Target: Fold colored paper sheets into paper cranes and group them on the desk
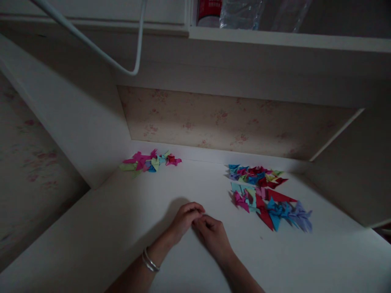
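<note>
My left hand (185, 219), with silver bangles (149, 260) at its wrist, is closed in a pinch over the white tabletop (171, 272). My right hand (214, 236) is also closed, its fingertips touching those of the left. Whatever lies between the fingers, if anything, is hidden or too small to make out. Nearest to the right hand is a group of folded paper pieces (265, 209) in red, blue, pink and lilac, several of them shaped like origami cranes.
Behind that group lies another row of colourful folded paper (255, 176). A smaller cluster of folded paper (151, 160) sits at the back left. Overhead runs a shelf (275, 38) with a red-labelled container (209, 10) and clear plastic bottles (241, 14). A white cable (100, 55) hangs at upper left.
</note>
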`<action>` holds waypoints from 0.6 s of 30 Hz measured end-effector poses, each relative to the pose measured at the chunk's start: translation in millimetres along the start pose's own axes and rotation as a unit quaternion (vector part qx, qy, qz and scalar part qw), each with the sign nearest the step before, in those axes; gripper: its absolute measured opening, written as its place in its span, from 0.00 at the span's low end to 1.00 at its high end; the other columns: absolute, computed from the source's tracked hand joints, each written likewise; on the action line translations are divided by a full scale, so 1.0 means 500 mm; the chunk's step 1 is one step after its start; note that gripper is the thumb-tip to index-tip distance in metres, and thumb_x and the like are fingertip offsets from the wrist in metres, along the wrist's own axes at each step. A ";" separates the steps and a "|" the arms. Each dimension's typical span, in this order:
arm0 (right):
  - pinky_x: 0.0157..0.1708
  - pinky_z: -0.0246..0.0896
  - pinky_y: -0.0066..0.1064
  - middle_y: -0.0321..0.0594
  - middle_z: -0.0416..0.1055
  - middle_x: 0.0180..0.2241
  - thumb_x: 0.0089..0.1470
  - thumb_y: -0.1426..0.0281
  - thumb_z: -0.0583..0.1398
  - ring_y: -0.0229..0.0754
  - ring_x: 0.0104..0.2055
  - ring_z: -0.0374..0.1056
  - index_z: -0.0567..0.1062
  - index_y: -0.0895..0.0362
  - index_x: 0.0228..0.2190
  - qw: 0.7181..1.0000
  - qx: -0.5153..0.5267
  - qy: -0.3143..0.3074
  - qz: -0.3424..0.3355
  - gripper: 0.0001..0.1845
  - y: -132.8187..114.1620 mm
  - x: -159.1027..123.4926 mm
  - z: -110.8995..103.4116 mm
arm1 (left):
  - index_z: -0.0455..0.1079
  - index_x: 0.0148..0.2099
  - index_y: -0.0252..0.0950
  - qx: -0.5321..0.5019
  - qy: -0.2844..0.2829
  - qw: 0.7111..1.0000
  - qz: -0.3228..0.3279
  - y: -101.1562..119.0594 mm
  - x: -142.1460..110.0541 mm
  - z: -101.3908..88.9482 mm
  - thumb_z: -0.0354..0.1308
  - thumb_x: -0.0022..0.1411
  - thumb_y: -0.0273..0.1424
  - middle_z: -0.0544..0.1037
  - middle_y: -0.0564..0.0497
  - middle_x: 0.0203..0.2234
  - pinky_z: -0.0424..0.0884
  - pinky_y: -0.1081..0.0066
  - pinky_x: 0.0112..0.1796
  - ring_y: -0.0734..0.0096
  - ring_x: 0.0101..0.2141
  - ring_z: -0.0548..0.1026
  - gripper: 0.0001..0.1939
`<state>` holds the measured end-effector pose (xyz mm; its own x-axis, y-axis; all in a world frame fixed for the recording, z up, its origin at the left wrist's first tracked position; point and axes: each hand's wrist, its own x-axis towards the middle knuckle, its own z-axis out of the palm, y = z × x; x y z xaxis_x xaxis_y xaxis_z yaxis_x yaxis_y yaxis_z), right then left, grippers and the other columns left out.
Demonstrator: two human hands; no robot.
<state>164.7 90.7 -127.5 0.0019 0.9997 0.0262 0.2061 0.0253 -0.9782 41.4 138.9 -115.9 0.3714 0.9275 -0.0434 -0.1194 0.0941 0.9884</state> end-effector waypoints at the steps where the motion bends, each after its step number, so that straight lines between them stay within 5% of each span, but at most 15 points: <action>1: 0.21 0.46 0.25 0.33 0.63 0.19 0.54 0.58 0.59 0.34 0.22 0.53 0.75 0.58 0.23 1.000 0.012 -0.002 0.007 0.17 -0.001 0.000 0.000 | 0.74 0.31 0.34 -0.003 0.001 1.000 0.000 -0.001 0.001 0.000 0.55 0.49 0.26 0.74 0.52 0.26 0.63 0.73 0.33 0.70 0.32 0.70 0.07; 9: 0.18 0.46 0.25 0.30 0.59 0.16 0.50 0.56 0.60 0.33 0.18 0.52 0.74 0.59 0.24 0.990 0.113 0.070 0.050 0.17 -0.012 0.048 -0.019 | 0.71 0.34 0.33 -0.055 0.058 0.997 -0.011 -0.015 0.021 -0.004 0.54 0.52 0.32 0.65 0.58 0.14 0.54 0.75 0.19 0.77 0.17 0.60 0.09; 13: 0.19 0.52 0.25 0.32 0.64 0.18 0.54 0.57 0.55 0.33 0.19 0.57 0.73 0.59 0.26 0.999 -0.032 0.028 -0.006 0.18 -0.030 0.147 -0.029 | 0.70 0.33 0.33 -0.068 0.062 0.996 -0.012 -0.019 0.025 -0.008 0.53 0.50 0.31 0.65 0.58 0.16 0.53 0.75 0.18 0.79 0.16 0.61 0.08; 18: 0.24 0.61 0.28 0.40 0.74 0.30 0.57 0.64 0.51 0.36 0.22 0.67 0.76 0.58 0.35 0.969 -0.239 -0.024 -0.060 0.16 -0.054 0.308 0.006 | 0.69 0.32 0.33 -0.063 0.075 0.995 -0.021 -0.023 0.028 -0.009 0.53 0.49 0.31 0.65 0.58 0.17 0.53 0.76 0.17 0.79 0.15 0.61 0.08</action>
<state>156.4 243.9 -97.5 -0.0925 0.9894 0.1123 0.6321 0.1455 -0.7611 44.0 152.4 -128.6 0.2378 0.9645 -0.1147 -0.2252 0.1696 0.9594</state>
